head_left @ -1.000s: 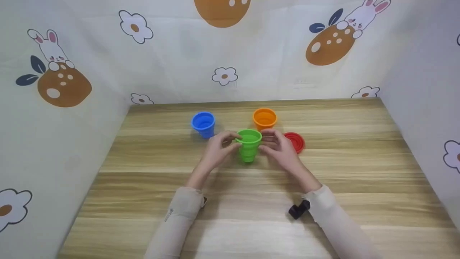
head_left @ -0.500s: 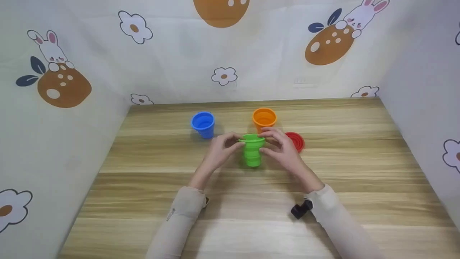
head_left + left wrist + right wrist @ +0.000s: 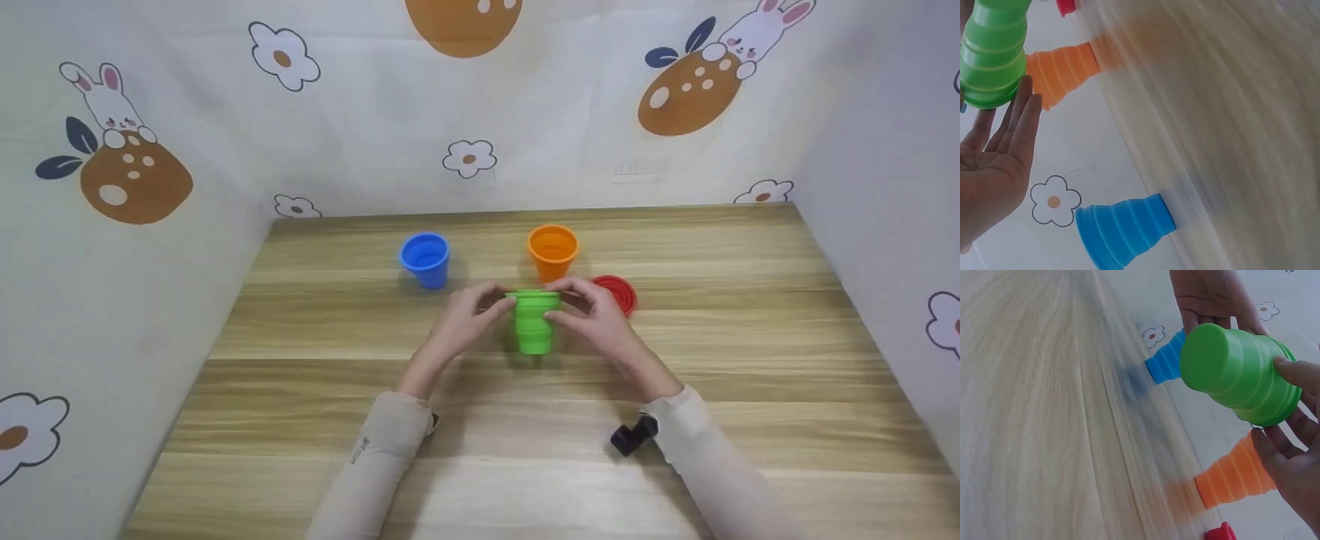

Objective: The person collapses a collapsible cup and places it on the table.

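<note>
A green collapsible cup (image 3: 535, 326) with stepped, ringed walls is held up off the table between both hands. At its left rim, my left hand (image 3: 466, 319) pinches it between thumb and fingers. My right hand (image 3: 600, 319) grips the opposite side, its thumb on the cup's wall in the right wrist view. The cup's base (image 3: 1203, 359) faces that camera, and its inside is hidden. Behind the hands stand an upright blue cup (image 3: 425, 259) and an upright orange cup (image 3: 553, 251). Partly behind my right hand lies a flat, collapsed red cup (image 3: 616, 295).
Wood-grain table (image 3: 525, 465) lies under everything. A patterned cloth wall (image 3: 375, 112) rises along its back edge, with more walls at both sides. A black device (image 3: 634, 435) is strapped at the right wrist.
Both hands have shifted slightly right and toward the person with the green cup. The cup has tipped, so its opening, visible earlier, is now seen nearly edge-on.
</note>
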`<state>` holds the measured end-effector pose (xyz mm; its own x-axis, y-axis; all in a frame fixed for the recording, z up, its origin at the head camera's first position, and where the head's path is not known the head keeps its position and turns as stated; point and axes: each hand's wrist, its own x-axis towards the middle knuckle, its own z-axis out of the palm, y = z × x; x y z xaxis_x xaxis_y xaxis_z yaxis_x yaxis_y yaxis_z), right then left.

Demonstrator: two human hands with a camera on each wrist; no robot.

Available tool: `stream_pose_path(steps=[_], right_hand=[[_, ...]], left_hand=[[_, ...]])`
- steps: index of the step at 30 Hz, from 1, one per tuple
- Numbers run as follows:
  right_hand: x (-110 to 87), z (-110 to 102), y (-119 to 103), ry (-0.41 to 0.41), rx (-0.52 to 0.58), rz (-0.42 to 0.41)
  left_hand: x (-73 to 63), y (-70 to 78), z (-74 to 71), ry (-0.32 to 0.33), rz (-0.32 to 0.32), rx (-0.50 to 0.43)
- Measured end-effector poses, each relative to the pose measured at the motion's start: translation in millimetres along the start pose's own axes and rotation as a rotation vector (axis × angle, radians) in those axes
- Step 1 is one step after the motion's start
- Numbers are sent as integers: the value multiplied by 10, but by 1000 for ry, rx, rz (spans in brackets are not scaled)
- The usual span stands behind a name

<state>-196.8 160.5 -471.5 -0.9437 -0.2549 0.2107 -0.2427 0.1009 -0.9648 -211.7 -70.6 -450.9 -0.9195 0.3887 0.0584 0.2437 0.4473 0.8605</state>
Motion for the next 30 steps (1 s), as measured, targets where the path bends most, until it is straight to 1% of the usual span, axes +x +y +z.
stream_pose_path(steps=[6,10,16,19,21,25,28,30], right_hand=[[-17,-23,-12,12,39,30],[-24,-45,-15,15,65,43],[-33,-72,-5,-3,60,39],[-34,-83,0,-9,50,32],[-37,-90,-4,-13,45,26],[-35,-100,-4,-16,40,28],[-36,-107,-4,-16,32,34],[-40,-108,-7,-15,25,36]], left_hand=[[-37,36,8,-63,-11,7],[-44,62,8,-58,-7,39],[-48,89,12,-53,57,117],[-44,101,17,-49,93,140],[-39,109,20,-46,117,132],[-20,132,31,-63,160,68],[-11,145,40,-82,170,27],[-10,148,44,-84,168,17]])
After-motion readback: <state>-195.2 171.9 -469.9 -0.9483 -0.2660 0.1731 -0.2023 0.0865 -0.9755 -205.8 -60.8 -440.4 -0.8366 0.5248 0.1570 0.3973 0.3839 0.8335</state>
